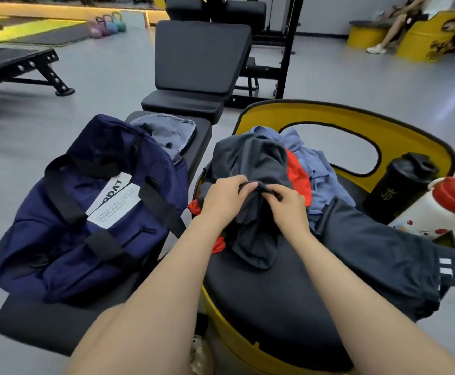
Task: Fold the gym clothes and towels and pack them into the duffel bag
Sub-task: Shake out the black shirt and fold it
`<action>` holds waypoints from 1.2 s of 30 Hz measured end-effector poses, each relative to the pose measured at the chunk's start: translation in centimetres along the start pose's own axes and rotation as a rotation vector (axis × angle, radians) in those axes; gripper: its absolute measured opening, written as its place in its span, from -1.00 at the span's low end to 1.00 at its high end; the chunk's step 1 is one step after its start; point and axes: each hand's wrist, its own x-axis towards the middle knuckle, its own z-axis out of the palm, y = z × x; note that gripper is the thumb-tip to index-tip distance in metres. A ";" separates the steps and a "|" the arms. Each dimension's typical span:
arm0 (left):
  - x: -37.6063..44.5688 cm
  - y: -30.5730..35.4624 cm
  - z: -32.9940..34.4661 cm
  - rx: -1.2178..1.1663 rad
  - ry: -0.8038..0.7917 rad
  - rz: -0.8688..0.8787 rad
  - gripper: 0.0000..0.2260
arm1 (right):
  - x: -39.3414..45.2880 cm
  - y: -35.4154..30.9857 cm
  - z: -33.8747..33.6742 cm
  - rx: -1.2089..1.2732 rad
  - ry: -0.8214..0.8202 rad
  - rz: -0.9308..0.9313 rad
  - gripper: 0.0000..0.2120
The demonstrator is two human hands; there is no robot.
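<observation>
A dark grey garment [250, 169] lies bunched on top of the clothes pile on the black cushion of a yellow barrel seat [356, 123], and both hands have hold of it at its near edge. The left hand [225, 197] curls its fingers over a fold of the grey cloth, thumb tucked beneath, while the right hand [288, 205] pinches the same edge just beside it, fingers bent tight on the fabric. Under and behind the grey garment sit a red garment [298, 175] and a light blue garment [316, 163], crumpled together against the seat's cut-out back. To the right, a pair of dark shorts with white stripes [383, 255] drapes over the cushion's edge. Beyond them, at the seat's right rim, a black shaker bottle [399, 182] stands upright, touching or nearly touching a white bottle with a red cap [442, 207] that leans beside it. To the left, the navy duffel bag [85, 212] rests on a black weight bench [196, 125], its black straps slack across a white label; whether it is zipped I cannot tell, and nothing of its inside shows. A pale blue-grey cloth [166, 131] lies on the bench just behind the bag.
</observation>
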 end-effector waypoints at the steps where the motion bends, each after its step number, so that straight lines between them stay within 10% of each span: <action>1: -0.2 0.2 -0.2 -0.025 -0.032 0.008 -0.73 | 0.0 -0.2 -0.6 0.008 0.007 0.012 -0.80; 11: 1.1 5.2 -7.4 0.172 -0.198 0.046 -0.75 | 1.2 -5.1 -7.1 -0.070 0.006 -0.003 -0.80; 36: 0.3 28.5 -32.4 -0.123 0.365 0.247 -0.83 | 4.3 -34.0 -26.4 -0.073 0.309 -0.407 -0.86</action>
